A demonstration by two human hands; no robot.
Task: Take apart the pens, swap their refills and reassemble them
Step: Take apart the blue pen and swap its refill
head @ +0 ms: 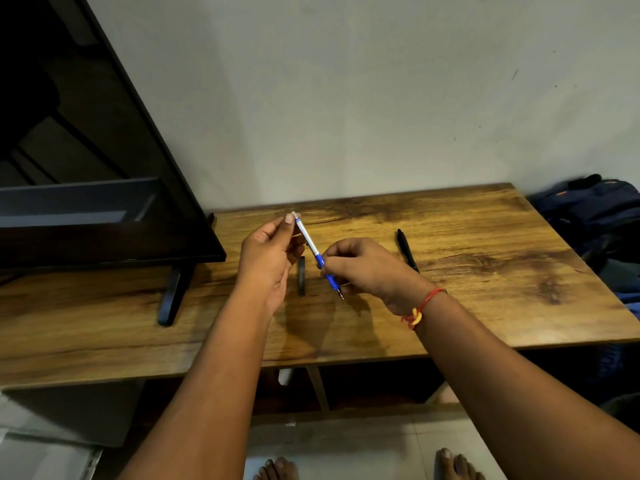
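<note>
I hold a silver and blue pen (pixel 311 244) slanted above the wooden table (pixel 485 271), tip pointing down toward me. My left hand (pixel 268 261) pinches its upper silver end near the cap. My right hand (pixel 370 268) grips the blue lower section near the tip. A black pen (pixel 407 249) lies on the table just right of my right hand. A short dark pen part (pixel 302 275) lies on the table between my hands.
A black TV (pixel 104 168) on a stand foot (pixel 171 296) fills the table's left side. A blue backpack (pixel 595 216) sits off the right edge. The wall is behind the table. My bare feet show on the floor below.
</note>
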